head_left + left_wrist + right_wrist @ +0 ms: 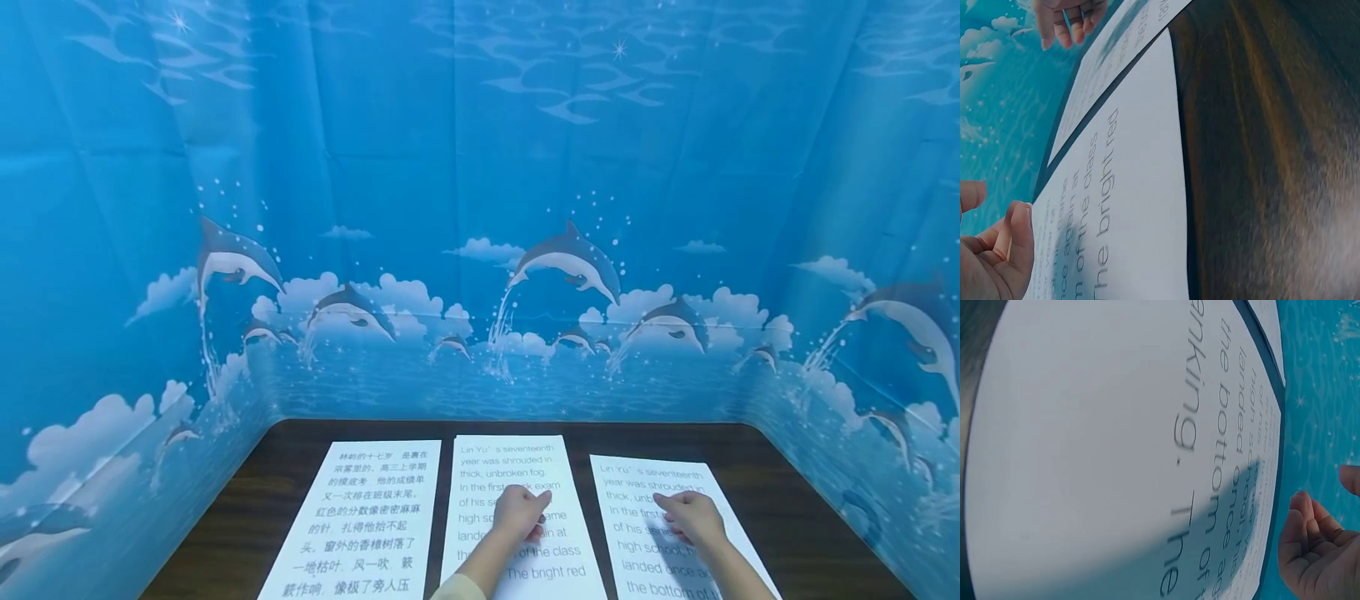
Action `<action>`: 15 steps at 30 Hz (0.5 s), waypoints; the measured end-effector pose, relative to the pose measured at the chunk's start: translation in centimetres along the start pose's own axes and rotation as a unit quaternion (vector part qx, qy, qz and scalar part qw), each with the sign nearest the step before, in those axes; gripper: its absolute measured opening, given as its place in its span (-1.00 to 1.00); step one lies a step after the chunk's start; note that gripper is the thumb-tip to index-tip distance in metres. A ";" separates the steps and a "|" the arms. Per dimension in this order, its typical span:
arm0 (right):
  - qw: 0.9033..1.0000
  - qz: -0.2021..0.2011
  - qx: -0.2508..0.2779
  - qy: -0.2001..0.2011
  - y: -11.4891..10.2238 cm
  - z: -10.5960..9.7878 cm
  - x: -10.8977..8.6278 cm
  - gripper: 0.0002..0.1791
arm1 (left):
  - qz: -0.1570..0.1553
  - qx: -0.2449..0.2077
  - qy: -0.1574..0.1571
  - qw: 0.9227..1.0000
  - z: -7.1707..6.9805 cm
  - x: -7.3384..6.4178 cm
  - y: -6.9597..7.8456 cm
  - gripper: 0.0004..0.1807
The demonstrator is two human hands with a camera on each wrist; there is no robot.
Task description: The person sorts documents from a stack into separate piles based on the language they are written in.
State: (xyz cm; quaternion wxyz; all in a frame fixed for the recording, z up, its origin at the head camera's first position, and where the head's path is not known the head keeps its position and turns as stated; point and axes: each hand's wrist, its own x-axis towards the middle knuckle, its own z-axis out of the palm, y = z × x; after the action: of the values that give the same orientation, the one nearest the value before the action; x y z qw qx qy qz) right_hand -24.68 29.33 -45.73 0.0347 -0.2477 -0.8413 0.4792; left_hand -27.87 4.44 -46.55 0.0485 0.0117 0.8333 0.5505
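My left hand (520, 515) hovers over the middle printed sheet (564, 537), thumb apart from loosely curled fingers and nothing between them. That sheet bears large English text, partly covered by the hand. To the right, my right hand (692, 517) is held over another sheet (637, 533) with the same English lines. Its fingers (1297, 519) bend loosely in the right wrist view, and the thumb (1350, 480) stands away from them. A shadow falls across this sheet. At the left lies a third sheet (360, 517) printed in Chinese characters, with neither hand near it.
All the sheets lie side by side on a dark wood-grain table (225, 517). A blue curtain (390, 167) printed with dolphins, clouds and waves surrounds the table's back and sides. In the left wrist view, the brown tabletop (1272, 156) extends beyond the middle sheet's edge.
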 end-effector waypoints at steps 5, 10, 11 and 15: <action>1.000 -0.020 0.004 -0.014 -0.5 0.6 -0.4 -0.48 | -0.007 0.003 0.015 1.000 -1.1 0.1 -0.4 -0.70; 0.999 -0.028 -0.005 -0.016 -0.9 1.2 -0.5 -0.52 | 0.001 0.007 0.032 0.999 -2.1 0.2 -0.7 -0.70; 0.999 -0.030 -0.006 -0.016 -1.0 1.3 -0.6 -0.53 | 0.001 0.008 0.034 0.999 -2.2 0.2 -0.8 -0.70; 0.999 -0.034 -0.002 -0.023 -1.3 1.6 -0.7 -0.54 | -0.002 0.008 0.042 0.999 -3.0 0.2 -1.0 -0.70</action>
State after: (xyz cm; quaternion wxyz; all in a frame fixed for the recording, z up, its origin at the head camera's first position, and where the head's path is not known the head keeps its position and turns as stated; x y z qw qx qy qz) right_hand -25.03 27.14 -45.38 0.0311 -0.2080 -0.8507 0.4817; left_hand -28.31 1.33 -46.30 0.0143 -0.0132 0.8389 0.5439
